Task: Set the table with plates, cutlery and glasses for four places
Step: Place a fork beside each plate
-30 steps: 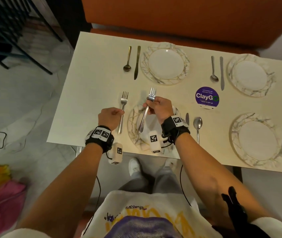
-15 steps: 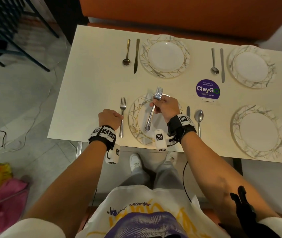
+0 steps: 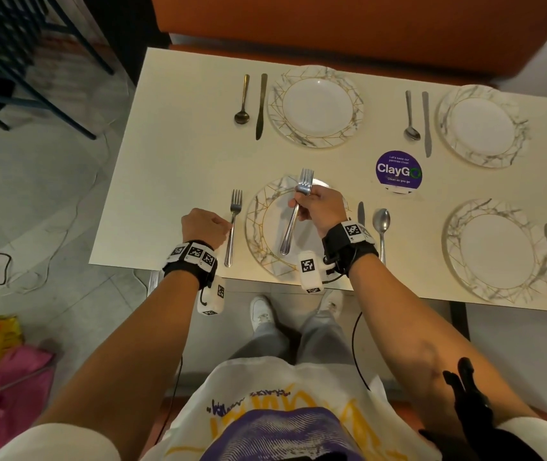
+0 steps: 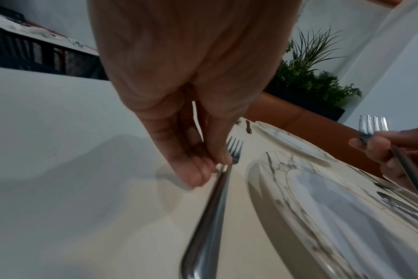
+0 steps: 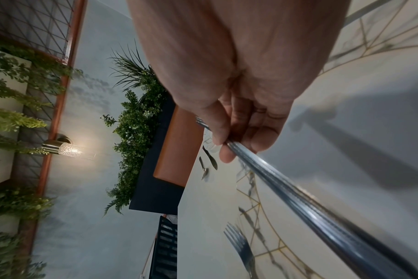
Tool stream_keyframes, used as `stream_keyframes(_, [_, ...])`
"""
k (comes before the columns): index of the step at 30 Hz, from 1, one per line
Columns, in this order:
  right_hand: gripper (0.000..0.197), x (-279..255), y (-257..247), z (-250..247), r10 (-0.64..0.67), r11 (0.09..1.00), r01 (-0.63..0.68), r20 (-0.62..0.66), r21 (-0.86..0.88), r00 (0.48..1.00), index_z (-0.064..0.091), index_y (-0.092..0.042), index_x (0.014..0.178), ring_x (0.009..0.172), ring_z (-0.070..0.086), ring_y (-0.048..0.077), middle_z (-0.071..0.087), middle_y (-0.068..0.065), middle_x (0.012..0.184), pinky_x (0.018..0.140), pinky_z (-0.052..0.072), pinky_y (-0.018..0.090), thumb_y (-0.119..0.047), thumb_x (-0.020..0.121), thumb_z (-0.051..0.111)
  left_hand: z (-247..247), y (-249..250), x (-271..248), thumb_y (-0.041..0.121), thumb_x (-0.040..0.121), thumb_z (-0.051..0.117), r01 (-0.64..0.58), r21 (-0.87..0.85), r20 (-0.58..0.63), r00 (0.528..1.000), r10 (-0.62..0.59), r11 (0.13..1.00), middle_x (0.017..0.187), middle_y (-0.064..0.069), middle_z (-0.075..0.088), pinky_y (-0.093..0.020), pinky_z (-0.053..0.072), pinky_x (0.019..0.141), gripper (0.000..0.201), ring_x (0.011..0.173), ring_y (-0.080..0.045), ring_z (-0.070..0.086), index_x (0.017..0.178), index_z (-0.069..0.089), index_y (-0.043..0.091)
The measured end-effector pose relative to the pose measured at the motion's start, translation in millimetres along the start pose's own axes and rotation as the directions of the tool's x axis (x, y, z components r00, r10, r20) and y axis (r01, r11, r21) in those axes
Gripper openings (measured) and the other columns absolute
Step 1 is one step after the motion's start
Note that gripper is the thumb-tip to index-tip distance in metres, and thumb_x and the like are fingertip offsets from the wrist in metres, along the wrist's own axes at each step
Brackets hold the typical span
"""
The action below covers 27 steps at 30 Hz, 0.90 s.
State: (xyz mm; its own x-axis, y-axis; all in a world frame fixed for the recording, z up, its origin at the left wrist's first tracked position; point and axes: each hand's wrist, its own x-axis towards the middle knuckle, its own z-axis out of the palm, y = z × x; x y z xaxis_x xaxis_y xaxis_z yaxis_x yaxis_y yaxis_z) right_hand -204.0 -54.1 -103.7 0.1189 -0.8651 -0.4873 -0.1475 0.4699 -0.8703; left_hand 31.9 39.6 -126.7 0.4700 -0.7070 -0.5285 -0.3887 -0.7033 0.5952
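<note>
On the pale table (image 3: 182, 161), a steel fork (image 3: 234, 224) lies just left of the near-left marbled plate (image 3: 265, 247). My left hand (image 3: 222, 226) pinches that fork's neck between thumb and fingertips (image 4: 223, 160), and the fork (image 4: 215, 198) lies flat in the left wrist view. My right hand (image 3: 302, 206) hovers over the same plate and grips a small bundle of forks (image 3: 304, 183) by the handles (image 5: 298, 192), tines pointing away from me. A knife (image 3: 361, 212) and a spoon (image 3: 381, 221) lie right of this plate.
Three more plates stand at the far left (image 3: 317, 106), far right (image 3: 481, 126) and near right (image 3: 496, 251), each with a knife and a spoon beside it. A purple ClayGo sticker (image 3: 398, 171) marks the table's middle. An orange bench (image 3: 332, 24) runs behind.
My right hand has drifted a little to the right over the plate with its forks. The left hand stays on the fork lying beside the plate.
</note>
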Motion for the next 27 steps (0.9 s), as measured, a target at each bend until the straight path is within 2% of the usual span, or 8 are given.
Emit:
stream_keyframes(3, [0.016, -2, -2, -5, -0.008, 1.000, 0.007, -0.013, -0.012, 1.000, 0.070, 0.000, 0.108, 0.061, 0.057, 0.024, 0.074, 0.010, 0.078, 0.055, 0.049, 0.031, -0.003, 0.094, 0.064, -6, 11, -2, 0.019, 0.089, 0.079, -0.021, 0.055, -0.070, 0.997, 0.025, 0.998, 0.076, -0.008, 0.077, -0.038, 0.065, 0.077, 0.014, 0.074, -0.028, 0.076, 0.077, 0.081, 0.012])
stream_keyframes(7, [0.007, -4, -4, -20, -0.027, 0.999, 0.026, -0.024, -0.031, 0.999, 0.072, -0.010, 0.096, 0.060, 0.059, 0.023, 0.077, 0.009, 0.079, 0.060, 0.051, 0.034, -0.008, 0.092, 0.067, 0, 43, -10, 0.024, 0.094, 0.070, -0.136, 0.123, -0.137, 0.979, 0.153, 0.983, 0.093, -0.006, 0.077, -0.035, 0.060, 0.079, 0.013, 0.086, -0.026, 0.072, 0.087, 0.080, 0.019])
stream_keyframes(10, [0.007, -6, -9, -35, -0.039, 0.999, 0.039, -0.038, -0.021, 0.999, 0.073, -0.009, 0.096, 0.056, 0.058, 0.018, 0.077, 0.009, 0.081, 0.056, 0.051, 0.032, -0.008, 0.093, 0.067, 19, 77, -22, 0.027, 0.094, 0.069, -0.285, 0.059, -0.057, 0.956, 0.288, 0.957, 0.089, 0.003, 0.076, -0.025, 0.051, 0.081, 0.013, 0.085, -0.016, 0.069, 0.086, 0.077, 0.021])
stream_keyframes(13, [0.016, -9, -14, -59, -0.043, 0.999, 0.042, -0.092, -0.004, 0.995, 0.073, 0.000, 0.105, 0.052, 0.056, 0.013, 0.076, 0.009, 0.080, 0.052, 0.050, 0.027, -0.008, 0.092, 0.068, 51, 117, -37, 0.035, 0.090, 0.072, -0.356, -0.089, 0.107, 0.925, 0.364, 0.930, 0.087, 0.007, 0.078, -0.032, 0.060, 0.083, 0.014, 0.084, -0.014, 0.074, 0.091, 0.079, 0.022])
stream_keyframes(17, [0.020, -9, -18, -105, -0.039, 0.999, 0.043, -0.151, 0.022, 0.988, 0.073, -0.001, 0.108, 0.056, 0.058, 0.014, 0.071, 0.008, 0.077, 0.053, 0.049, 0.027, -0.009, 0.090, 0.072, 103, 168, -64, 0.028, 0.083, 0.086, -0.316, -0.216, 0.326, 0.868, 0.374, 0.924, 0.094, -0.001, 0.078, -0.031, 0.064, 0.076, 0.029, 0.085, -0.017, 0.077, 0.105, 0.075, 0.014])
stream_keyframes(20, [0.016, -8, -18, -151, -0.016, 0.999, 0.022, -0.171, 0.034, 0.985, 0.074, -0.004, 0.104, 0.050, 0.057, 0.009, 0.068, 0.000, 0.066, 0.048, 0.046, 0.024, -0.009, 0.089, 0.073, 140, 196, -78, 0.018, 0.076, 0.091, -0.278, -0.276, 0.349, 0.863, 0.366, 0.920, 0.089, -0.007, 0.079, -0.035, 0.066, 0.076, 0.032, 0.082, -0.022, 0.078, 0.102, 0.075, 0.008])
stream_keyframes(23, [0.018, -5, -13, -198, -0.023, 1.000, 0.022, -0.195, -0.004, 0.981, 0.077, -0.008, 0.102, 0.052, 0.060, 0.013, 0.071, 0.003, 0.069, 0.052, 0.049, 0.028, -0.012, 0.084, 0.078, 179, 220, -90, 0.013, 0.077, 0.091, -0.235, -0.295, 0.374, 0.864, 0.338, 0.926, 0.087, -0.010, 0.080, -0.039, 0.066, 0.079, 0.030, 0.080, -0.027, 0.079, 0.102, 0.076, 0.006])
stream_keyframes(27, [0.015, 1, -5, -260, -0.010, 0.999, 0.001, -0.191, -0.048, 0.981, 0.077, -0.013, 0.096, 0.054, 0.058, 0.018, 0.071, 0.006, 0.070, 0.052, 0.049, 0.030, -0.015, 0.083, 0.081, 229, 253, -115, 0.009, 0.085, 0.083, -0.195, -0.292, 0.412, 0.858, 0.307, 0.936, 0.087, -0.009, 0.080, -0.028, 0.063, 0.066, 0.026, 0.074, -0.018, 0.078, 0.109, 0.075, 0.003])
